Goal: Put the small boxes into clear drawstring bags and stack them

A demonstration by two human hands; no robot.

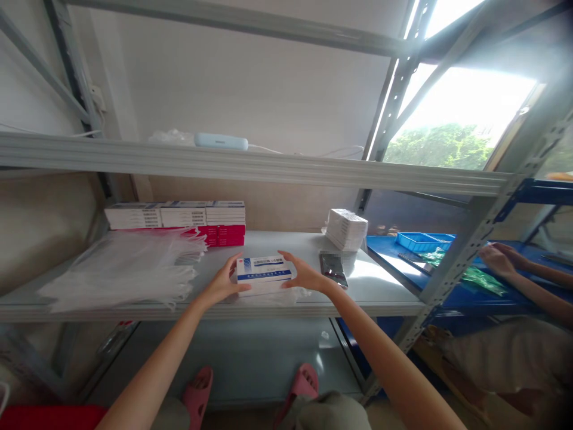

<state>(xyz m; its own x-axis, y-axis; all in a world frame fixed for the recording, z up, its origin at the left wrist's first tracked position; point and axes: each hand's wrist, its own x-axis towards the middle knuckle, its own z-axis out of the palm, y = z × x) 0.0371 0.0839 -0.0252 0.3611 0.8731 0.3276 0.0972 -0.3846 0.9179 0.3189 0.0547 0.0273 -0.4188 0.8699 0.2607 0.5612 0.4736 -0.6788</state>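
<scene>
Between both my hands is a white medicine box (264, 269) with a blue band and dark printing on its top face. My left hand (226, 279) grips its left end, fingers behind and thumb at the front. On the right end, my right hand (302, 273) holds it the same way. Clear plastic (286, 297) shows under and in front of the box, on the shelf; whether the box touches it I cannot tell. To the left lies a pile of clear plastic bags (129, 269).
Stacked white and red boxes (179, 218) stand at the back left. A plastic-wrapped white stack (345, 229) and a phone (332, 269) are on the right. A metal upright (452, 257) separates the neighbouring blue bench, where another person's hands (499, 260) work near a blue tray (421, 241).
</scene>
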